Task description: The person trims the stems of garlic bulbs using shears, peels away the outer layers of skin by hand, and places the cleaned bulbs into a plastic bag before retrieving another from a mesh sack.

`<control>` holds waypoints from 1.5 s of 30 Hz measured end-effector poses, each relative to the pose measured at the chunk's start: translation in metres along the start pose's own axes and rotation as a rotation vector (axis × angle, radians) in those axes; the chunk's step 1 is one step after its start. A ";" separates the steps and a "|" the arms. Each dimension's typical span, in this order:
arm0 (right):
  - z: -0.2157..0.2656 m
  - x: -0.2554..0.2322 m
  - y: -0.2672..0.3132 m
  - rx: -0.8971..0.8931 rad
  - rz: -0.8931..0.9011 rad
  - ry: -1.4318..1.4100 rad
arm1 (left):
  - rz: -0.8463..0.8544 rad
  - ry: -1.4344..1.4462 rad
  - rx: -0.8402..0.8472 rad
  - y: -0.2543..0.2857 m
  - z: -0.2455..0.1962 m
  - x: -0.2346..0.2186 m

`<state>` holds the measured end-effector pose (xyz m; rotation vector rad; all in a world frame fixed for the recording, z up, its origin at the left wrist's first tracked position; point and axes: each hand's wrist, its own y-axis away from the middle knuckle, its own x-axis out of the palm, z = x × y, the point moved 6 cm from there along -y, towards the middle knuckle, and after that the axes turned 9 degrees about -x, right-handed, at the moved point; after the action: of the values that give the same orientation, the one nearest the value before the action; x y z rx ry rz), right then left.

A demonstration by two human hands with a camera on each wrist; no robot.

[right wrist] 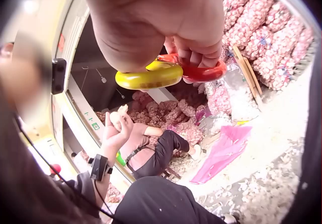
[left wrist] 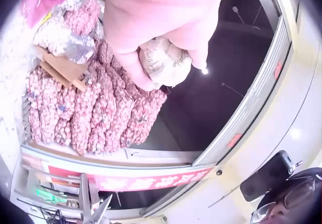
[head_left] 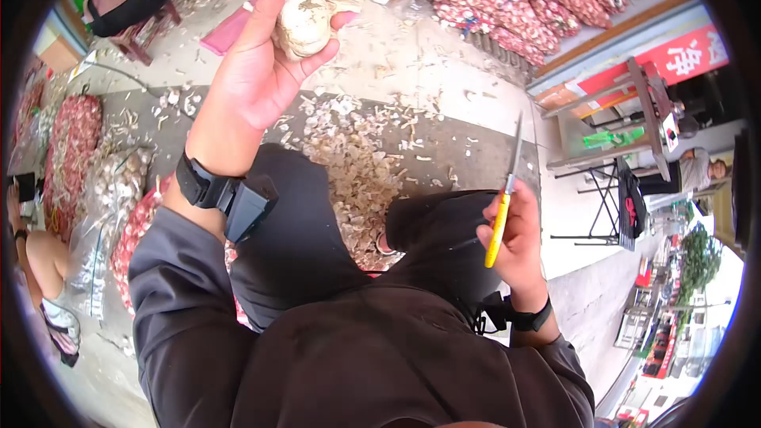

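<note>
My left hand (head_left: 252,83) is raised at the upper left of the head view, gripping a whole garlic bulb (head_left: 304,28) between thumb and fingers. The bulb is pale with dirt on it, and its dry stem points right. In the left wrist view the same bulb (left wrist: 165,62) shows under the curled fingers. My right hand (head_left: 519,234) is lower, over the right thigh, holding scissors (head_left: 499,228) with the blades pointing up and away. Yellow and red handle loops of the scissors (right wrist: 150,79) appear in the right wrist view, fingers through the red one. Bulb and scissors are well apart.
Garlic skins and stem scraps (head_left: 357,166) cover the ground between my legs. Red net sacks of garlic (head_left: 531,0) are piled at upper right. A clear bag of bulbs (head_left: 119,182) stands left. Another person (right wrist: 151,151) sits nearby beside a pink sheet (right wrist: 221,151).
</note>
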<state>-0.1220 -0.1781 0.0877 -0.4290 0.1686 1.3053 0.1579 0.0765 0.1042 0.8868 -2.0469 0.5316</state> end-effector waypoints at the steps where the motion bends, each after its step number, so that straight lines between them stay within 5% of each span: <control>1: 0.002 0.006 -0.001 -0.051 0.029 -0.017 | -0.024 0.044 -0.052 -0.011 0.025 0.018; 4: 0.002 0.015 0.002 -0.026 0.040 0.084 | -0.135 0.187 -0.268 -0.017 0.100 0.048; 7: -0.010 0.023 0.004 -0.079 0.109 0.226 | 0.031 0.334 -0.402 -0.018 0.163 0.037; 8: -0.014 0.024 0.006 -0.054 0.132 0.230 | -0.095 0.284 -0.424 -0.014 0.178 0.027; 12: -0.027 0.030 0.005 -0.031 0.197 0.236 | -0.008 0.328 -0.521 -0.003 0.202 0.028; 27: -0.034 0.046 -0.009 -0.167 0.182 0.380 | 0.010 0.580 -0.413 -0.007 0.198 0.000; 45: -0.044 0.055 -0.001 -0.001 0.235 0.150 | -0.182 0.249 -0.041 0.001 0.187 -0.001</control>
<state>-0.1015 -0.1464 0.0278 -0.5201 0.3529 1.5033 0.0603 -0.0410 -0.0037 0.9237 -1.7276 0.4732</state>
